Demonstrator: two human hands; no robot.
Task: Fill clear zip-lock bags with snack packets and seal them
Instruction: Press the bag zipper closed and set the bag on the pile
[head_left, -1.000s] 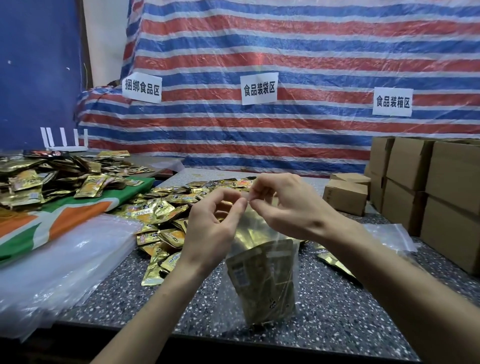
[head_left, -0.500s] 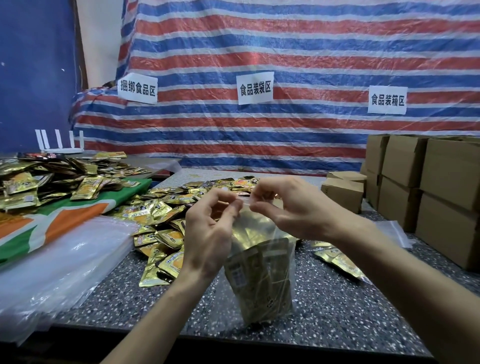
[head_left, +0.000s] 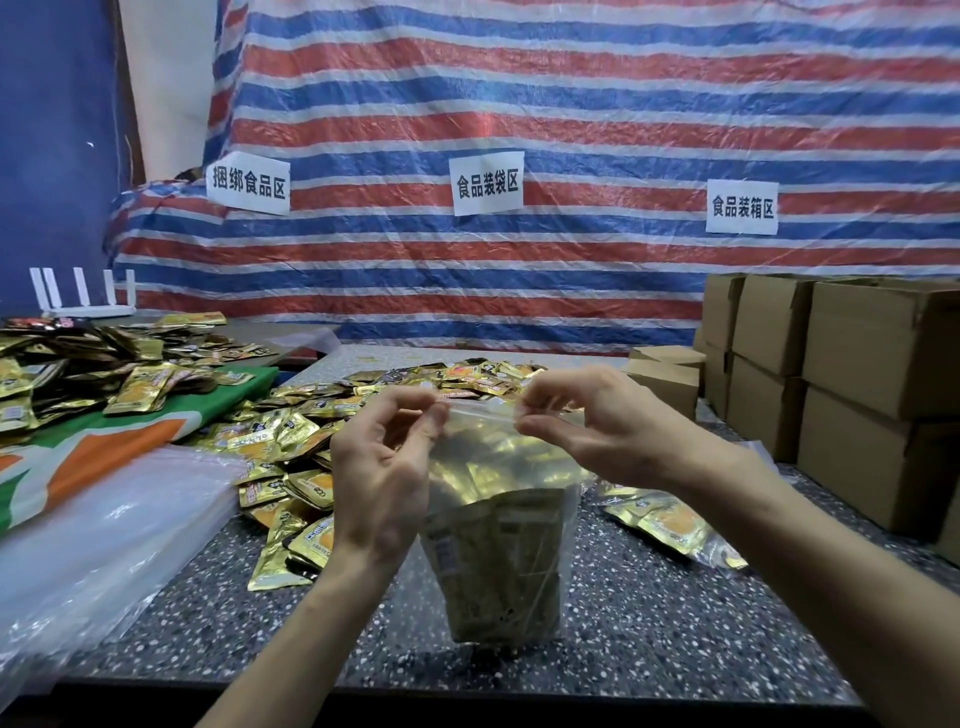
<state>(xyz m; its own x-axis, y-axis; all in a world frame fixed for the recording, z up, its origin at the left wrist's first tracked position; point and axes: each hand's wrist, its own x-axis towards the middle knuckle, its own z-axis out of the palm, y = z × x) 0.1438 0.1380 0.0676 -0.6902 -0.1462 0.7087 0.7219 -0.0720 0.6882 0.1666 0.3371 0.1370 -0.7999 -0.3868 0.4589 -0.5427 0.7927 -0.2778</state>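
While our left hand (head_left: 382, 478) and right hand (head_left: 587, 426) each pinch the zip strip, the zip-lock bag (head_left: 493, 467) stands upright on the speckled table (head_left: 649, 623). Loose packets (head_left: 291, 441) crowd right behind it, cardboard boxes (head_left: 857, 374) off to the right. Our left hand hides its left edge; packets inside (head_left: 498, 582) look blurry.

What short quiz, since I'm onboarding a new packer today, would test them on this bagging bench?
1. True or false: the zip-lock bag being held is empty.
2. The cardboard boxes stand: A. on the person's left; B. on the person's right; C. in the person's hands.
3. Fill in: the left hand and right hand both pinch the bag's ___ edge.

Key: 1. False, it holds gold snack packets. 2. B. 3. Top.
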